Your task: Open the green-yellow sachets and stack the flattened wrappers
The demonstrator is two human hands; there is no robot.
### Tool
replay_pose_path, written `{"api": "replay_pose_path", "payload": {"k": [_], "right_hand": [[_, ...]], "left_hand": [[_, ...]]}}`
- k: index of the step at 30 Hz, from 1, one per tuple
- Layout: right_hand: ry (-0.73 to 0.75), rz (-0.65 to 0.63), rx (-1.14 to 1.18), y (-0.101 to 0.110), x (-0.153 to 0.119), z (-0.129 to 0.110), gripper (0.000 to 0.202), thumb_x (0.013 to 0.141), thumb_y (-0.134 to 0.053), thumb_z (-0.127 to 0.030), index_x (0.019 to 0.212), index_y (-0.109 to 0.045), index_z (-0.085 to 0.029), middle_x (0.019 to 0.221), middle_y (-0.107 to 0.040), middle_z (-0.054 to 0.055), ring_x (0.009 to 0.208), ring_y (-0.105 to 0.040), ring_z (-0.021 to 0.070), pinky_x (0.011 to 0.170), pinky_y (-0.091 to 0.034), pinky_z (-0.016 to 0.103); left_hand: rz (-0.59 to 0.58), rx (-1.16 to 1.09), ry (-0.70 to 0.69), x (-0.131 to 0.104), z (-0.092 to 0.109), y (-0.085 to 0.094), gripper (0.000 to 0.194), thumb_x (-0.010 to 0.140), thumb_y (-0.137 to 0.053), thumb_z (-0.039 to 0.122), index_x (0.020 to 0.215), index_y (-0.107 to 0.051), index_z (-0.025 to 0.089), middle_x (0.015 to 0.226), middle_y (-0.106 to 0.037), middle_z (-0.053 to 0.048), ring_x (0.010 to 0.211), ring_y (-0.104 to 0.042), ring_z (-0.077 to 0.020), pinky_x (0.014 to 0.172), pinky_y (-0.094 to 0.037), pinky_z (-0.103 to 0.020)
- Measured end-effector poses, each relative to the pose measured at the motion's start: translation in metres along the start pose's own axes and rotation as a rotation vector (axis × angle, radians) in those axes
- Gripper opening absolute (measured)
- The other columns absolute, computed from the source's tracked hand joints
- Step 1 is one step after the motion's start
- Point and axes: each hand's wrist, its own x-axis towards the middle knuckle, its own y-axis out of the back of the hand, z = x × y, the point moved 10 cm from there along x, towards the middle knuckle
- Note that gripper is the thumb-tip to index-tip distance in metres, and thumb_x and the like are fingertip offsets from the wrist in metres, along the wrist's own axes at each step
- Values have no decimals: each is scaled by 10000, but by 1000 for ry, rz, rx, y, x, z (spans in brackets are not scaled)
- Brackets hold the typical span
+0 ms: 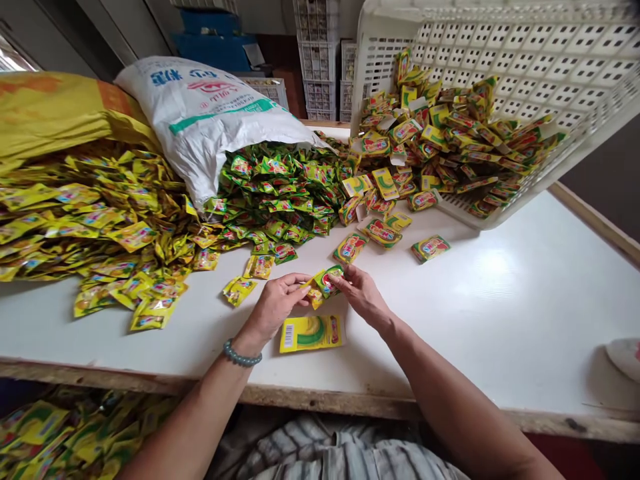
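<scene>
Above the white table [480, 300], my left hand [273, 308], with a bead bracelet at its wrist, pinches a small yellow packet [315, 295]. My right hand [367, 297] has its thumb and fingers closed on a small green packet [330, 281], which touches or overlaps the yellow one. Just below the hands lies a flat yellow carton [313, 333] with a green curved print and a barcode. Two loose yellow packets, one [239, 291] nearer my left hand, rest to the left. A filled small box [350, 248] lies beyond my hands.
Yellow packets [100, 227] are heaped at left by a yellow sack [60, 110]. Green packets [285, 193] spill from a white sack [200, 100]. At right, a tilted white plastic crate [500, 53] holds many boxes. More yellow cartons [65, 433] sit below the table's front edge.
</scene>
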Motion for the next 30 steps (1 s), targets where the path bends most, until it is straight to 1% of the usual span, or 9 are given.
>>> {"api": "replay_pose_path", "payload": {"k": [4,7,10,12,15,17,20,25,30], "right_hand": [[-48,-40,-17,-4,-2,8,483,650,-772,-570,806,-505,-198,726,-608,-8,681,-550,141,602,-436,253],[-9,-4,-24,0,-1,2,495,648,-776,-556,809,-463,-207,698,-573,-24,614,-505,119,547,-393,237],[101,120,-74,19,1,-11,458,692,-742,-543,827,-462,-208,707,-560,-22,633,-508,122,578,-407,245],[136,202,-134,32,1,-16,433,720,-722,-533,865,-476,-209,707,-549,-25,648,-510,128,594,-414,250],[154,238,-196,41,1,-20,394,745,-704,-518,837,-479,-208,706,-518,-26,653,-487,124,592,-407,246],[165,241,-203,41,-1,-24,388,745,-704,-510,784,-465,-206,698,-495,-26,644,-465,119,583,-402,245],[152,236,-157,38,-3,-29,394,721,-723,-509,781,-488,-198,711,-521,-13,643,-475,124,573,-409,250],[153,161,14,28,-3,-36,412,682,-760,-510,821,-540,-190,760,-571,4,672,-511,132,585,-420,252],[189,131,7,25,1,-32,399,683,-765,-497,758,-515,-195,724,-537,-3,689,-503,141,663,-444,281]], "left_hand": [[-17,-2,10,0,1,-4,439,642,-748,404,965,-660,120,783,-733,-63,648,-674,-173,669,-554,-297],[-41,98,-7,-7,6,-6,580,708,-703,487,1134,-612,104,847,-743,-99,758,-703,-225,771,-559,-357],[-91,461,-160,-24,16,-13,868,666,-768,514,1392,-456,154,1159,-698,-155,1077,-655,-301,961,-496,-434],[-188,755,-323,-39,17,-26,982,585,-850,447,1437,-424,211,1297,-627,-155,1201,-578,-331,1028,-443,-461],[-276,1012,-429,-52,6,-37,829,626,-837,312,1378,-505,205,1237,-650,-155,1144,-596,-334,994,-459,-454],[-177,1032,-392,-46,6,-26,672,700,-761,265,1332,-545,190,1205,-661,-155,1115,-607,-330,976,-467,-451],[-42,740,-250,-30,10,-1,500,763,-673,327,1237,-589,191,1156,-687,-124,1080,-633,-305,958,-482,-425],[-113,-158,120,-16,-14,3,401,765,-643,402,1085,-622,161,1020,-721,-97,891,-687,-235,763,-544,-327],[-176,-255,202,-19,-31,-20,487,660,-820,342,1058,-624,141,933,-723,-71,753,-660,-161,681,-519,-253]]}}
